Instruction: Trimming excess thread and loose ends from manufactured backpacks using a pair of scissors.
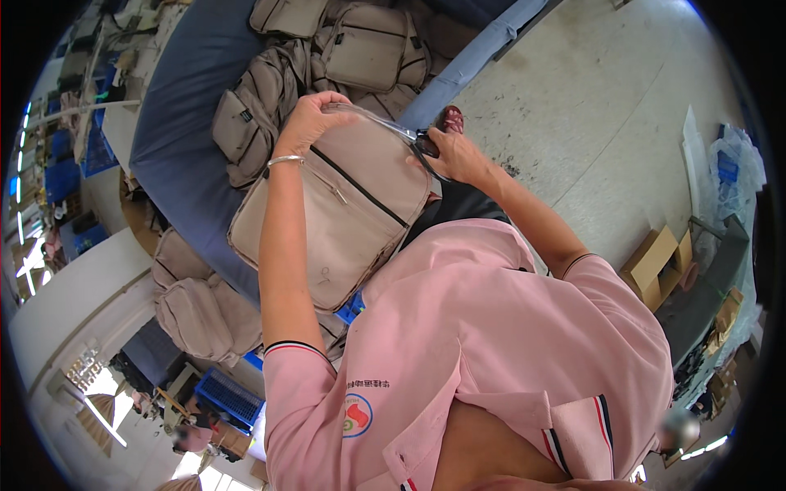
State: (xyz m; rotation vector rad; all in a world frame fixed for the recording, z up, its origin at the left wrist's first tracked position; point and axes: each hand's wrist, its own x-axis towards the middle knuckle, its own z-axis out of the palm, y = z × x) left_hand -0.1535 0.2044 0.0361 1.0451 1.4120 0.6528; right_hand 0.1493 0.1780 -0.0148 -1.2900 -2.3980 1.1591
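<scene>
A beige backpack [315, 233] with a dark zipper line and a zipper pull lies tilted across my lap, against the blue padded surface. At its upper edge my left hand [315, 119] has its fingers closed on the fabric; a bracelet circles that wrist. My right hand [458, 155] grips scissors [425, 146] by their dark handles. Their metal blades reach left along the bag's top edge, toward my left hand. Whether the blades touch a thread or the cloth is too small to tell.
More beige backpacks [364, 49] are heaped beyond the bag inside the blue padded rim [192, 106]. Others [201, 311] lie at the left. On the right stands an open cardboard box [655, 266] near clear plastic wrapping [737, 164]. A blue crate [225, 397] sits lower left.
</scene>
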